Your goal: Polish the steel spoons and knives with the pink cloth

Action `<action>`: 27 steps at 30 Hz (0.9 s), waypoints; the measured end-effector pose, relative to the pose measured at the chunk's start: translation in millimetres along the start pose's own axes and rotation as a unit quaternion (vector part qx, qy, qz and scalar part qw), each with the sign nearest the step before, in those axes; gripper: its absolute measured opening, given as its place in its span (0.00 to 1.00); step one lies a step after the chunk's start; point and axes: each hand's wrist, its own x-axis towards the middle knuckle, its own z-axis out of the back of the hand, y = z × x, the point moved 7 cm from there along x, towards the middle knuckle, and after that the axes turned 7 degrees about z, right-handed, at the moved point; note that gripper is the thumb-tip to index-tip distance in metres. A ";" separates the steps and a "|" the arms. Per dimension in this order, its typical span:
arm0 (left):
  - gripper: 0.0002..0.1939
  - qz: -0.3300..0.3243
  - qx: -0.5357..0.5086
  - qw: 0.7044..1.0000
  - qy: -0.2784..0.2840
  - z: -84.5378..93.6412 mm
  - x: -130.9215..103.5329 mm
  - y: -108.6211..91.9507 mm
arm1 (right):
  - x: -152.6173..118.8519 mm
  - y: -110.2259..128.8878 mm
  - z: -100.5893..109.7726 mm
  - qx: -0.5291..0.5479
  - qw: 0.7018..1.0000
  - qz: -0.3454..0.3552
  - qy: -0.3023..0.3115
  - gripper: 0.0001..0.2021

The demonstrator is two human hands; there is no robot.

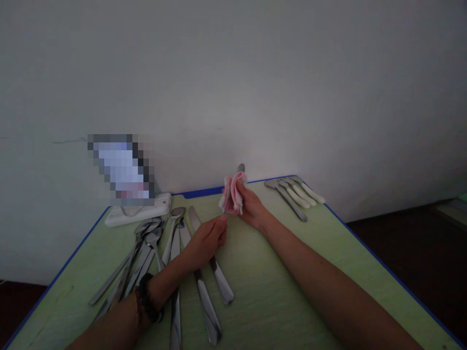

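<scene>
Forearms [346,287] nearest. Left hand [204,241] clenches 1 utensil [241,167]; right hand [252,206] pinches pink cloth [237,193] around it. Wiping looks partway: 4 pieces [299,198] right of the fingers seem done, pile [153,236] left of them likely pending.

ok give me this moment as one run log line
left hand: grips metal utensil near end | right hand: holds pink cloth around it | table: loose cutlery left, white-handled utensils right
</scene>
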 end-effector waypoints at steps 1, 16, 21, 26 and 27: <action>0.24 0.002 -0.007 1.000 0.000 -0.2 0.6 1.2 | 0.1 0.6 0.2 -0.001 1.000 0.003 -0.003 0.14; 0.22 0.037 -0.088 0.995 0.001 -1.4 5.3 7.2 | 0.9 6.5 6.4 -0.042 0.998 0.039 -0.035 0.28; 0.22 0.044 -0.125 0.991 -0.014 -0.7 3.8 5.8 | 1.5 5.1 5.0 -0.036 0.998 0.035 -0.027 0.29; 0.21 0.056 -0.148 0.987 -0.027 0.6 3.6 5.9 | 2.6 2.9 4.0 -0.031 0.999 0.022 -0.021 0.28; 0.21 0.053 -0.151 0.987 -0.028 0.8 3.7 5.3 | 2.4 3.1 3.5 -0.030 0.999 0.023 -0.019 0.28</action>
